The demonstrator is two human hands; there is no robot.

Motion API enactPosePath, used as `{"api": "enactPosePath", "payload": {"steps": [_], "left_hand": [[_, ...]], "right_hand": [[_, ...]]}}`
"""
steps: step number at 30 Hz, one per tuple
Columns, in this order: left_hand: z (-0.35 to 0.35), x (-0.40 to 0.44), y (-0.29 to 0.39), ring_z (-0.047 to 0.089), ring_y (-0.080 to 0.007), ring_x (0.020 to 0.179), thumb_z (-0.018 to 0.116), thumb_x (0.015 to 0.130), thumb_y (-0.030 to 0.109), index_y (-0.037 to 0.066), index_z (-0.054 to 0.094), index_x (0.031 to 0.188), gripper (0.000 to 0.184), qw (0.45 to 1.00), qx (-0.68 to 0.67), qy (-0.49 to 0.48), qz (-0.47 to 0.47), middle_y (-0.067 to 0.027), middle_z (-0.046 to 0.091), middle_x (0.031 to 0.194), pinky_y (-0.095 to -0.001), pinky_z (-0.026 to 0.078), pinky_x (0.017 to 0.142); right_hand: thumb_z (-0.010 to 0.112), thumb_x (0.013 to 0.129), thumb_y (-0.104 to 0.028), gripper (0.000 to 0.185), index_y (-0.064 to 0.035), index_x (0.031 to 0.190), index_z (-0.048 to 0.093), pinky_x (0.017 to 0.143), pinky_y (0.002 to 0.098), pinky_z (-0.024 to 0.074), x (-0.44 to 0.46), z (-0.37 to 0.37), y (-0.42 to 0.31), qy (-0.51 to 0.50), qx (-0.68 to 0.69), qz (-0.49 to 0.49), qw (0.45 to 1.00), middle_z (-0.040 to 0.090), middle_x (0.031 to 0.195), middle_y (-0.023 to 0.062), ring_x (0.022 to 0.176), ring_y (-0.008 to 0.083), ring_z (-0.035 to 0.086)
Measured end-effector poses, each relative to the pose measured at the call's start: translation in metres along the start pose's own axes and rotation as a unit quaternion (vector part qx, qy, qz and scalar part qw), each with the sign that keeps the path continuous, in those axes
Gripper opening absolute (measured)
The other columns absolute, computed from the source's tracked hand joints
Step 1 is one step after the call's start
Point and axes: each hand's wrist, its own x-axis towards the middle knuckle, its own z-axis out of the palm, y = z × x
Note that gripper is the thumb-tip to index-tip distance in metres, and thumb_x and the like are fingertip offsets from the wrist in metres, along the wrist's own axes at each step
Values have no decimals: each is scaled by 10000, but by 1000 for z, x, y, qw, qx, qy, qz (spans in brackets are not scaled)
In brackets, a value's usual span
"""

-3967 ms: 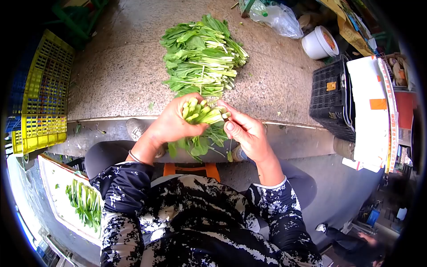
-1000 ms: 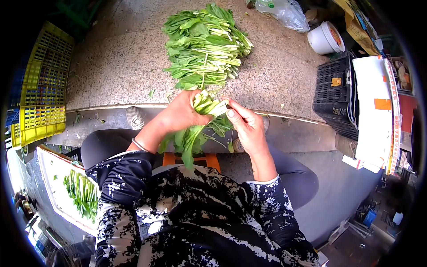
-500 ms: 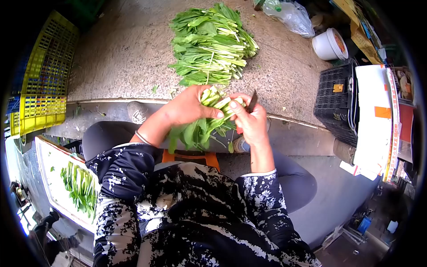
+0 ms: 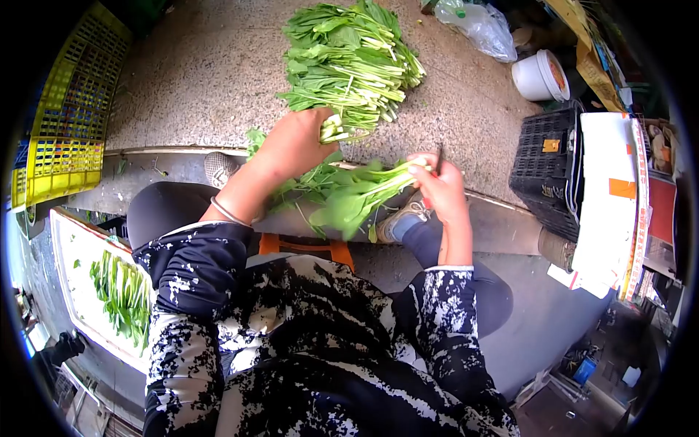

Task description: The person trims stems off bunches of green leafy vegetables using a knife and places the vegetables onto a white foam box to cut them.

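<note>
Stems clamped in left hand, near the pile on the slab; that hand blocks my view of most of them. Right hand, apart from the left, grips leafy greens, a bit blurred, plus a knife, mostly covered. Bag and bucket farther back; something orange at the bucket's mouth. Black crate contents: can't make out. White box holds more stalks. Yellow crate partly in darkness.
</note>
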Motion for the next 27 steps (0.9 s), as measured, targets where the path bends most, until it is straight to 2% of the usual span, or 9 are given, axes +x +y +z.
{"api": "enactPosePath", "payload": {"steps": [1, 5, 8, 10, 12, 14, 16, 20, 27], "left_hand": [[0, 2, 3, 624, -278, 782, 717, 692, 206, 22, 572, 996, 384, 999, -47, -24, -2, -166, 628, 806, -354, 472, 719], [19, 10, -5, 604, -188, 854, 792, 638, 197, 16, 551, 1057, 516, 967, -220, -127, -9, -104, 644, 916, -313, 466, 786], [18, 9, -1, 567, -166, 928, 824, 601, 158, 5, 515, 1108, 613, 920, -344, -190, -3, -68, 623, 973, -300, 449, 842], [18, 5, 1, 575, -154, 907, 816, 606, 121, 10, 521, 1104, 590, 853, -471, -224, 13, -67, 622, 964, -288, 453, 837], [17, 4, 2, 581, -150, 897, 787, 636, 93, 14, 522, 1106, 545, 829, -515, -219, -5, -64, 623, 963, -283, 462, 824], [15, 4, 0, 593, -142, 878, 729, 697, 35, 21, 524, 1110, 461, 772, -600, -204, -43, -59, 625, 961, -273, 478, 798], [12, 4, -3, 596, -143, 881, 691, 727, 9, 17, 525, 1115, 422, 785, -590, -186, -38, -61, 620, 982, -280, 489, 794], [7, -1, 0, 595, -175, 936, 655, 750, -2, 3, 529, 1113, 385, 752, -629, -185, -65, -82, 613, 1013, -314, 492, 828], [8, -3, -8, 599, -182, 918, 677, 722, 17, 9, 527, 1127, 432, 749, -630, -195, -63, -87, 613, 1021, -324, 492, 821]], "right_hand": [[669, 778, -144, 192, -44, 938, 636, 518, 208, 409, 7, 14, 4, -8, -22, -99, 995, 595, 727, 15, 588, 62, 515], [672, 778, -173, 207, 0, 882, 628, 522, 210, 419, 5, 38, -24, -120, -9, -119, 986, 591, 709, 6, 575, 64, 507], [675, 775, -187, 222, 3, 877, 628, 507, 217, 414, -3, 52, -59, -129, -20, -82, 988, 580, 683, 1, 561, 63, 503], [703, 754, -201, 250, 10, 863, 623, 463, 203, 383, 0, 60, -64, -119, 1, -83, 989, 580, 670, 12, 527, 51, 482], [738, 725, -205, 282, 17, 850, 617, 425, 183, 338, 3, 64, -65, -92, 52, 2, 994, 585, 676, 25, 504, 33, 457], [742, 722, -176, 275, 26, 852, 608, 376, 177, 286, 4, 71, -63, -85, 117, -25, 989, 587, 663, 34, 446, 23, 418], [723, 738, -142, 261, 35, 885, 600, 370, 180, 287, 4, 74, -62, -27, 210, -118, 970, 596, 679, 39, 439, 25, 419], [684, 759, -85, 230, 49, 918, 586, 406, 181, 339, 1, 67, -71, -54, 131, -44, 989, 617, 754, 62, 512, 46, 489], [638, 779, -46, 158, 47, 895, 585, 578, 230, 484, 1, 75, -69, -50, 145, -68, 986, 617, 788, 80, 637, 110, 578]]}}
